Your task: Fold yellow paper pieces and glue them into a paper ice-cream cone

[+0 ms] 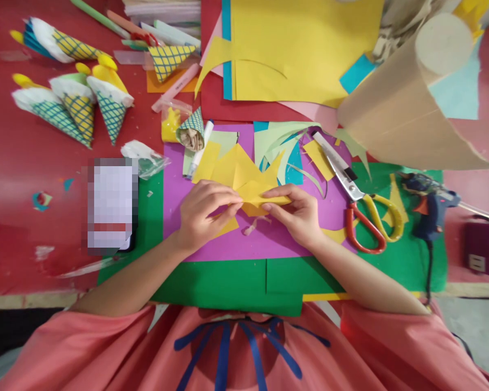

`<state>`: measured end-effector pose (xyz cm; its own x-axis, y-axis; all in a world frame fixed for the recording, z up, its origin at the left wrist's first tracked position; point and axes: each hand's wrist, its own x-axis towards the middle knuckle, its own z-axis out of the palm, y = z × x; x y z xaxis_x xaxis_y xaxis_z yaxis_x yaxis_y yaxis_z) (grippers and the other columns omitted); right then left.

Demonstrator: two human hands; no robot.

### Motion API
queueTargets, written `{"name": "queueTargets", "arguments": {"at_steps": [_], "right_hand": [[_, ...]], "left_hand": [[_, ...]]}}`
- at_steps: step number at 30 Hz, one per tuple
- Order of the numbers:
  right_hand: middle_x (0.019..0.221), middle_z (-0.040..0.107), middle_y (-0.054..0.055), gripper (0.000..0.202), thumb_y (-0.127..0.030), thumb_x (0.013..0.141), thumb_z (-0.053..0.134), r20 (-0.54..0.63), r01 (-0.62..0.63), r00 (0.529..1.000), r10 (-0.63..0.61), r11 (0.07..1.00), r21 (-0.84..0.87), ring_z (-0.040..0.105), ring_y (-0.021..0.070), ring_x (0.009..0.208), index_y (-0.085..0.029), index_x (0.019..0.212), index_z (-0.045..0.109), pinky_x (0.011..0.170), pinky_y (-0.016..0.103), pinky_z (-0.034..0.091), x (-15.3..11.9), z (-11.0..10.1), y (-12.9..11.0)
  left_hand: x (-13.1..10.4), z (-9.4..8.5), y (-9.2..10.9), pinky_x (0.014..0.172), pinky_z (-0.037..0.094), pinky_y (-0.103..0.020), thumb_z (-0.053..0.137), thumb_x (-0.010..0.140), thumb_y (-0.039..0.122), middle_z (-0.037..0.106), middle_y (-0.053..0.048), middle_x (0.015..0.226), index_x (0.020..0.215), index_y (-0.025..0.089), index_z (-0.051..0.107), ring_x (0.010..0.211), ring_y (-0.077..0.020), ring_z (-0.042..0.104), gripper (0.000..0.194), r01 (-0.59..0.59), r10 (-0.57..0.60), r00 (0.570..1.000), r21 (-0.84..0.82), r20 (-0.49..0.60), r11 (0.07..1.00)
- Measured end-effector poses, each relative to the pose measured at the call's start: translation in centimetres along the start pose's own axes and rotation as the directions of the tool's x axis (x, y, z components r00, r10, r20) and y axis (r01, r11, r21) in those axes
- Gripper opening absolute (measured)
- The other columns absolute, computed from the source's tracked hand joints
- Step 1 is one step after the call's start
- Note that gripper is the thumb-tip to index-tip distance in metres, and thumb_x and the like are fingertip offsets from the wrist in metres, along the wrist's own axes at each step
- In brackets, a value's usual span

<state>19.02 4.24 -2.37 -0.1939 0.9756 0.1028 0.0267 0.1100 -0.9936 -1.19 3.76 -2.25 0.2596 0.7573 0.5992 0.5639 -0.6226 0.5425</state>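
Observation:
A creased piece of yellow paper (250,191) is held between both hands above the purple sheet (215,251). My left hand (206,213) pinches its left side between thumb and fingers. On the right side, my right hand (295,213) grips a folded part with thumb and forefinger. More yellow paper (224,168) lies just behind the held piece. Scissors (356,198) with one red and one yellow handle rest to the right of my right hand. A small patterned cone (192,130) stuffed with brown paper lies behind my left hand.
Several decorated cones (110,106) lie at the back left, with a phone (112,203) nearer. A glue gun (430,209) with a cable is at the right. A brown paper cone (395,103) and large yellow sheets (301,49) are at the back.

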Motion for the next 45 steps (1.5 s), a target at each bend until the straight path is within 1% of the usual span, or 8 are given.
{"name": "queueTargets", "arguments": {"at_steps": [5, 9, 11, 16, 25, 33, 37, 45], "right_hand": [[0.087, 0.074, 0.000, 0.012, -0.030, 0.081, 0.072, 0.009, 0.048, 0.999, -0.048, 0.996, -0.071, 0.072, 0.0147, 0.077, -0.026, 0.092, 0.073, 0.066, 0.026, 0.060, 0.1, -0.4, 0.6], [0.102, 0.074, 0.002, 0.016, -0.029, 0.084, 0.068, 0.050, 0.220, 0.975, -0.215, 0.951, -0.217, 0.069, 0.0184, 0.100, -0.027, 0.100, 0.070, 0.088, 0.036, 0.058, 0.5, -1.1, 1.2], [0.110, 0.071, 0.004, 0.019, -0.026, 0.084, 0.068, 0.066, 0.309, 0.951, -0.303, 0.906, -0.290, 0.066, 0.0201, 0.106, -0.027, 0.103, 0.069, 0.092, 0.040, 0.056, 0.7, -1.3, 1.2], [0.112, 0.070, 0.006, 0.024, -0.020, 0.084, 0.066, 0.124, 0.415, 0.909, -0.397, 0.839, -0.352, 0.067, 0.0206, 0.105, -0.026, 0.107, 0.067, 0.089, 0.040, 0.057, 0.8, -1.2, 0.8], [0.109, 0.074, 0.005, 0.021, -0.022, 0.086, 0.064, 0.128, 0.386, 0.922, -0.365, 0.861, -0.331, 0.071, 0.0193, 0.100, -0.026, 0.106, 0.069, 0.086, 0.037, 0.059, 0.4, -1.1, 0.9], [0.110, 0.073, 0.007, 0.022, -0.015, 0.086, 0.064, 0.143, 0.455, 0.890, -0.433, 0.824, -0.338, 0.071, 0.0178, 0.099, -0.024, 0.105, 0.070, 0.084, 0.033, 0.060, 0.2, -1.2, 0.9], [0.107, 0.072, 0.006, 0.022, -0.015, 0.088, 0.060, 0.165, 0.489, 0.871, -0.462, 0.791, -0.367, 0.070, 0.0179, 0.096, -0.026, 0.104, 0.069, 0.079, 0.034, 0.059, 0.2, -1.3, 0.9], [0.097, 0.069, 0.003, 0.021, -0.015, 0.083, 0.065, 0.190, 0.543, 0.832, -0.521, 0.695, -0.472, 0.064, 0.0184, 0.086, -0.028, 0.100, 0.066, 0.076, 0.037, 0.052, 0.6, -1.2, 0.8]], "left_hand": [[-0.1, 0.0, 0.0, 0.073, 0.051, -0.027, 0.068, 0.082, 0.015, 0.072, 0.000, 0.084, 0.091, 0.021, 0.063, 0.078, -0.0130, 0.066, 0.012, 0.008, -0.008, 1.000, -0.028, -0.008, 1.000], [-0.2, 0.0, -0.1, 0.073, 0.052, -0.028, 0.068, 0.081, 0.014, 0.072, -0.001, 0.083, 0.090, 0.020, 0.064, 0.079, -0.0140, 0.067, 0.011, 0.001, -0.002, 0.999, -0.036, -0.039, 0.999], [-0.2, 0.0, -0.1, 0.073, 0.052, -0.029, 0.068, 0.082, 0.015, 0.072, -0.001, 0.082, 0.088, 0.020, 0.065, 0.078, -0.0143, 0.068, 0.008, 0.013, -0.015, 0.999, -0.034, -0.043, 0.999], [-0.3, 0.0, -0.1, 0.073, 0.053, -0.028, 0.070, 0.081, 0.015, 0.073, -0.001, 0.081, 0.087, 0.020, 0.066, 0.078, -0.0141, 0.068, 0.009, 0.028, -0.030, 0.998, -0.038, -0.057, 0.999], [-0.3, 0.0, 0.1, 0.072, 0.054, -0.027, 0.070, 0.080, 0.015, 0.073, 0.000, 0.080, 0.088, 0.021, 0.066, 0.076, -0.0135, 0.068, 0.011, 0.039, -0.042, 0.997, -0.049, -0.060, 0.998], [-0.2, 0.0, 0.1, 0.071, 0.054, -0.027, 0.071, 0.078, 0.012, 0.073, 0.001, 0.081, 0.089, 0.021, 0.066, 0.077, -0.0128, 0.068, 0.015, 0.036, -0.043, 0.997, -0.092, -0.069, 0.995], [-0.2, 0.1, 0.0, 0.072, 0.053, -0.027, 0.071, 0.079, 0.013, 0.073, 0.001, 0.080, 0.087, 0.020, 0.065, 0.076, -0.0127, 0.068, 0.013, 0.032, -0.037, 0.998, -0.106, -0.051, 0.994], [-0.1, 0.0, 0.2, 0.071, 0.052, -0.027, 0.067, 0.082, 0.016, 0.073, 0.000, 0.079, 0.088, 0.021, 0.064, 0.075, -0.0128, 0.068, 0.008, 0.000, -0.001, 1.000, -0.064, -0.016, 0.998]]}}
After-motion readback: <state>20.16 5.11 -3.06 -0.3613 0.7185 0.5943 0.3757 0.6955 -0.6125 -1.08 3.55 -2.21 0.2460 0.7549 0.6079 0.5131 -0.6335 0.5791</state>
